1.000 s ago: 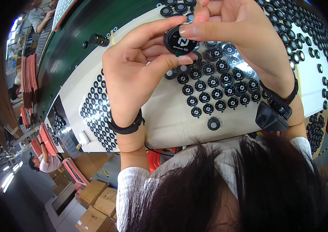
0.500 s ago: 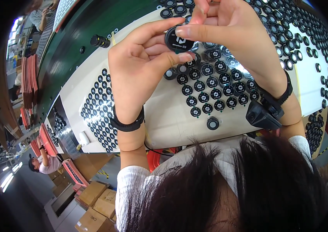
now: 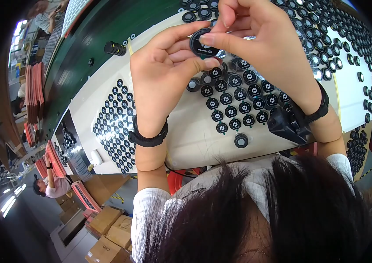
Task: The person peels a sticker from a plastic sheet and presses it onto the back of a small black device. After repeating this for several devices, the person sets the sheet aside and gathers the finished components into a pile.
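Left hand [image 3: 157,79]: grasps black disc [image 3: 203,49] by the rim, thumb at near edge, fingers around left and far sides.
Right hand [image 3: 269,48]: lays thumb across the disc's face; keeps index fingertip curled, apart from thumb. Cannot tell whether also pinching something.
Disc: held between both hands, above the tabletop, printed face up.
Just changed: covers more of the white emblem with the right thumb than a second ago; draws wrists slightly closer together.
Meaning: looks like work on the face, in progress; not yet put down.
Just nearer the body than the grip: emblem-faced discs [image 3: 240,94] in slanting rows; beyond them, a lone disc [image 3: 241,140].
Right of the grip: crowded plain-topped discs [image 3: 317,37], past the right hand.
Left of the grip: dark cylinder [image 3: 115,48] with yellow marks, beyond the left hand; nearer the body, a sheet of small discs [image 3: 113,125].
At the wrists: black band [image 3: 151,138] on left; boxy black device [image 3: 286,126] on right.
Far left: seated co-worker [image 3: 54,186], well apart.
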Available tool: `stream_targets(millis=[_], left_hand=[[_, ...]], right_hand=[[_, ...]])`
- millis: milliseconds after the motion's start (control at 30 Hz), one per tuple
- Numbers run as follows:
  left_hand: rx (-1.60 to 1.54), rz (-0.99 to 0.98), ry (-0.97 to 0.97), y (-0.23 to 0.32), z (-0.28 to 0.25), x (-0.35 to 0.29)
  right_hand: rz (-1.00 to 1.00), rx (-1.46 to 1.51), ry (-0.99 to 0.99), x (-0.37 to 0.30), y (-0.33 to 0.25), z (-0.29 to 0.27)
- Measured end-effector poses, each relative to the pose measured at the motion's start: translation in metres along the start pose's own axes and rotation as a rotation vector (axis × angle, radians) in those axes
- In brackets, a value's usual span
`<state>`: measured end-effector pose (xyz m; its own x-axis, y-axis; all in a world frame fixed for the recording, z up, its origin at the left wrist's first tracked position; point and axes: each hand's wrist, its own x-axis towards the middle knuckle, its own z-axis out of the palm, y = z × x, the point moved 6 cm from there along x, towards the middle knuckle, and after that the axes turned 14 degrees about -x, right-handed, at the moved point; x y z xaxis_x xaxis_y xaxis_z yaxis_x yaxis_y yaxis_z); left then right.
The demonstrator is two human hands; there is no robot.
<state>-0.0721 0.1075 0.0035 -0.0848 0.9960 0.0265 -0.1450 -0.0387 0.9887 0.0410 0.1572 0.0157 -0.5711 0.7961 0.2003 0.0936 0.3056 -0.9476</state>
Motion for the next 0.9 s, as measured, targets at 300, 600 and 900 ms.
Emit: stream_targets(millis=[300, 600, 900], left_hand=[[0.05, 0.009, 0.005, 0.004, 0.003, -0.002], [0.007, 0.029, 0.005, 0.008, 0.007, -0.004], [0.268, 0.281, 0.026, 0.023, 0.022, -0.021]], right_hand=[[-0.151, -0.31, 0.063, -0.005, -0.021, -0.004], [-0.172, -0.225, 0.028, -0.005, -0.024, -0.007], [-0.3, -0.651, 0.214, -0.011, -0.057, -0.015]])
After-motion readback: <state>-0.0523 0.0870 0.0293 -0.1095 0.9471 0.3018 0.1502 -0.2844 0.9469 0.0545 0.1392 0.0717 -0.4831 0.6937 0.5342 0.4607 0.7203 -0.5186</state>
